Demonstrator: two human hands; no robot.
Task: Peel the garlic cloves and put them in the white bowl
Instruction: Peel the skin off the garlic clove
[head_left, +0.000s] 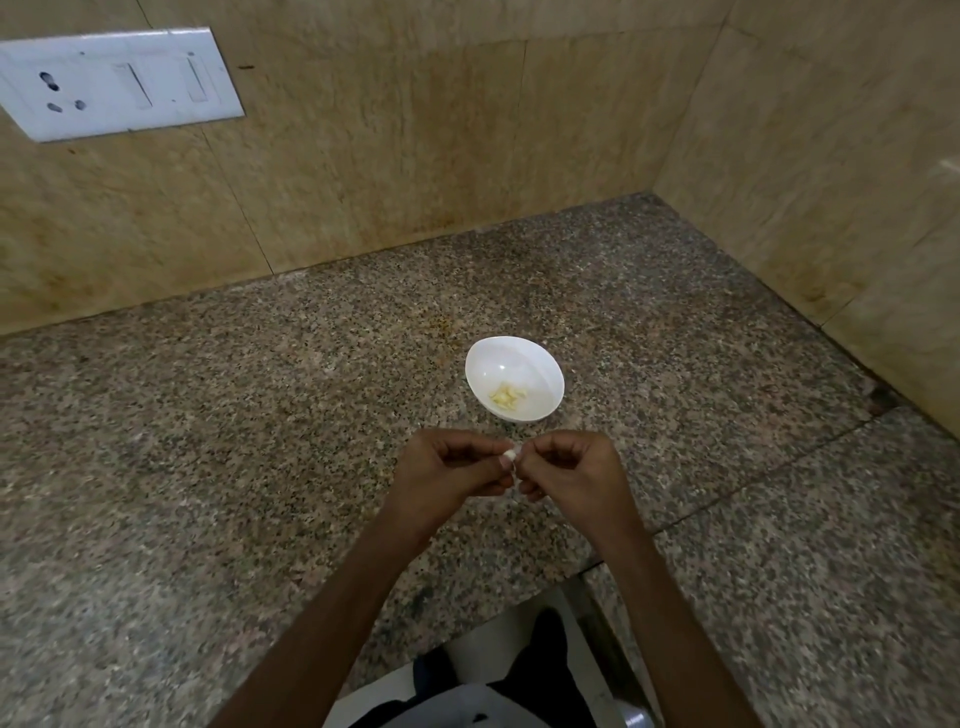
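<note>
A small white bowl (514, 364) stands on the speckled granite counter, with a few pale yellow peeled garlic cloves (506, 397) lying in its bottom. Just in front of the bowl, my left hand (449, 475) and my right hand (569, 473) meet fingertip to fingertip above the counter. Between them sits a small white garlic clove (510, 457), pinched by the fingers of both hands. A thin strip of papery skin hangs down from the clove between the hands. Most of the clove is hidden by my fingers.
The granite counter (260, 441) runs into a corner of beige tiled walls behind and to the right. A white switch and socket plate (119, 83) is on the wall at the upper left. The counter's front edge (519, 597) lies just below my forearms.
</note>
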